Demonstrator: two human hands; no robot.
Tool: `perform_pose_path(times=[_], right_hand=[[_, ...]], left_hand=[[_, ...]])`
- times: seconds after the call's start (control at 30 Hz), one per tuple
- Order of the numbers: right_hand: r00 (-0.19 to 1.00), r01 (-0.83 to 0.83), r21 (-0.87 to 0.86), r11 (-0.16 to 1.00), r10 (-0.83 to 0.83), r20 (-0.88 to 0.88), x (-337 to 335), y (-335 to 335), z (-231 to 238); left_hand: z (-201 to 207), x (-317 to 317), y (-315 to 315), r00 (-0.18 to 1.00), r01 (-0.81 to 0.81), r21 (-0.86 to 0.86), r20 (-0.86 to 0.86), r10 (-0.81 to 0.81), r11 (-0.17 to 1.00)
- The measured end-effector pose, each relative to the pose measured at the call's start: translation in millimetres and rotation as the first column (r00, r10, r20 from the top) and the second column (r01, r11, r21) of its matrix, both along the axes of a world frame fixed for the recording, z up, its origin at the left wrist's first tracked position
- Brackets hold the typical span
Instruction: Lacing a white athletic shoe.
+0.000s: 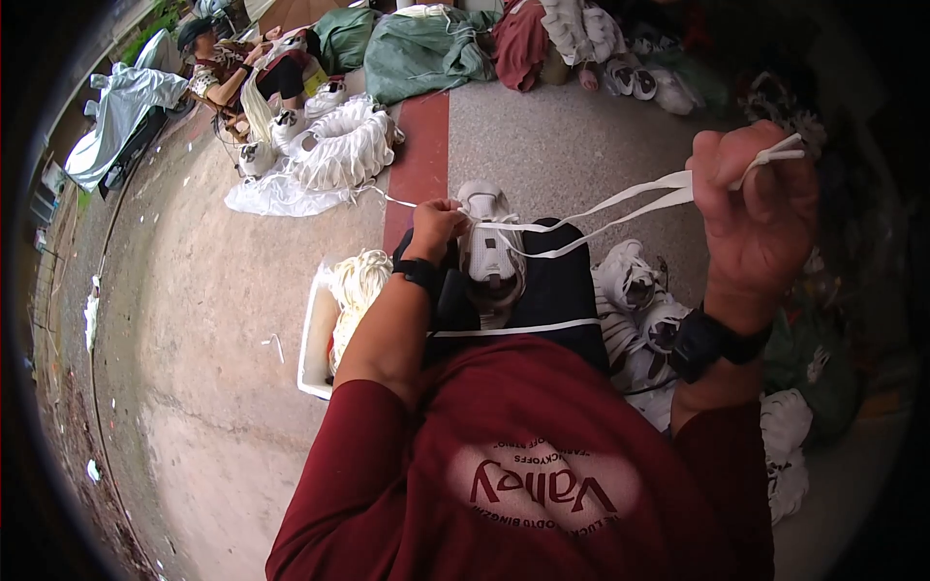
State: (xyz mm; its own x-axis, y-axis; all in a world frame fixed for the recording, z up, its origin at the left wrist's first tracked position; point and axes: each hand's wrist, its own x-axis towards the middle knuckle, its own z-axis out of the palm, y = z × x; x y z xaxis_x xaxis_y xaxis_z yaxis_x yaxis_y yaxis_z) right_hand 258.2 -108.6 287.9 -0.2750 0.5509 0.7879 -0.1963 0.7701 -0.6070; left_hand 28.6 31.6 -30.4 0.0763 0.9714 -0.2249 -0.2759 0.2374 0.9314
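Observation:
A white and grey sneaker (483,254) rests between my knees, its toe pointing away from me. My right hand (754,198), raised at the right, is closed around a white shoelace (630,198). Two lengths of this lace stretch from the sneaker to my fist, and the tips stick out past my fingers. At the sneaker's left edge my left hand (438,230) is closed, with the fingertips pinching at the lace. A thin white strand also runs from near those fingers toward the far left. What exactly lies under the left fingertips is small and partly hidden.
Left of my leg stands a white box (312,339) of cream laces (360,286). Several sneakers (635,281) lie by my right leg. Ahead are a ring of white shoes (339,145) and green sacks (426,56). Another person (228,77) sits at the far left.

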Motion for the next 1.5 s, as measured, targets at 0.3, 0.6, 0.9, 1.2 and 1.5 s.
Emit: perform_pose_path(times=[0.3, 0.6, 0.9, 1.2, 1.5], right_hand=[[0.999, -0.024, -0.027, 0.999, 0.024, -0.035, 2, -1, 2], [0.999, -0.032, -0.018, 0.999, 0.033, 0.007, 5, -1, 6], [0.998, 0.027, -0.012, 1.0, -0.026, 0.059, 11, -2, 8], [0.997, -0.028, -0.029, 0.999, 0.026, -0.072, -5, 6, 14], [0.874, -0.411, -0.333, 0.849, 0.471, 0.12, -59, 24, 20]], left_hand=[[10, -4, -6, 0.966, 0.258, 0.108, -0.02, -0.257, 0.96], [-1, -2, 5, 0.931, 0.187, 0.038, -0.326, -0.165, 0.982], [1, -7, 11, 0.952, 0.216, -0.046, -0.211, -0.221, 0.975], [30, -9, -15, 0.668, 0.177, 0.559, -0.673, 0.319, 0.81], [50, 24, -55, 0.702, 0.661, 0.533, -0.687, -0.186, 0.528]])
